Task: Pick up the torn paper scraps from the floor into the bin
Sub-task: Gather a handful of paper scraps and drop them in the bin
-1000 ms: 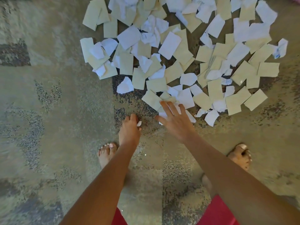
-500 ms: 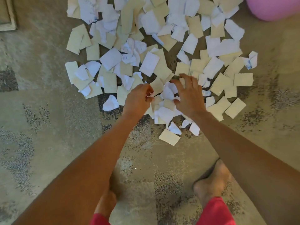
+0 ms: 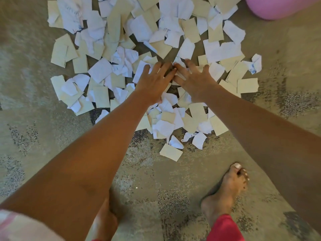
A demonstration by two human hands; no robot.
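Several torn paper scraps (image 3: pixel 119 30), white and pale yellow, lie spread over the carpet across the upper half of the view. My left hand (image 3: pixel 153 82) and my right hand (image 3: pixel 194 79) rest flat on the middle of the pile, palms down, fingers spread, their fingertips nearly touching. A bunched heap of scraps (image 3: pixel 175 119) sits between my forearms, just below the hands. One yellow scrap (image 3: pixel 171 152) lies apart at the near edge. A pink rounded object (image 3: pixel 276 7), possibly the bin, shows at the top right corner.
Grey patterned carpet (image 3: pixel 34 127) covers the floor. My bare right foot (image 3: pixel 225 192) stands below the pile; my left foot (image 3: pixel 104 221) is partly hidden under my left forearm. Red clothing (image 3: pixel 224 228) shows at the bottom edge.
Both hands have pushed farther up into the pile and flattened with fingers spread; the left hand was curled before. Scraps have gathered into a heap between my forearms. The view has come closer.
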